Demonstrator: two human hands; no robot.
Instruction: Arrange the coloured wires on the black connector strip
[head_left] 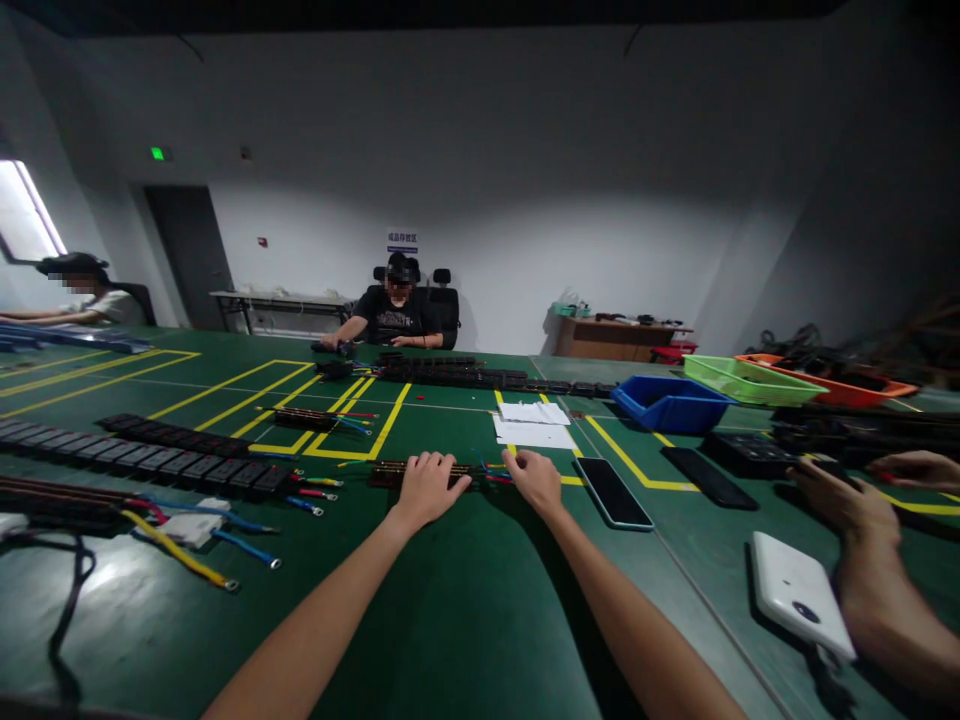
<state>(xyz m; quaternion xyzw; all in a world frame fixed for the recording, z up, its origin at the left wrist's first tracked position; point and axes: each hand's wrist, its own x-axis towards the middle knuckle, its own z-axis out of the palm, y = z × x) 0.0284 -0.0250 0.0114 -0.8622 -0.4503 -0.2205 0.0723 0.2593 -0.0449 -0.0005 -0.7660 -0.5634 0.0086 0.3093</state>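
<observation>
A black-and-copper strip [386,474] lies crosswise on the green table, with thin coloured wires coming out of both ends. My left hand [429,490] covers its middle, fingers curled over the far side and thumb stretched to the right along the near side. At the strip's right end, red and blue wires [493,472] fan out. My right hand [535,478] is closed beside them, thumb and forefinger at the wire ends. Its fingertips are small and partly hidden. Farther left lies a similar strip [306,418] with red, blue and green wires.
White papers [532,432] and a phone [613,492] lie near my right hand. Blue [667,405], green [750,382] and orange bins stand back right. A co-worker's hands [847,500] work at right by a white device [799,590]. Long black module rows [150,455] with thick cables lie left.
</observation>
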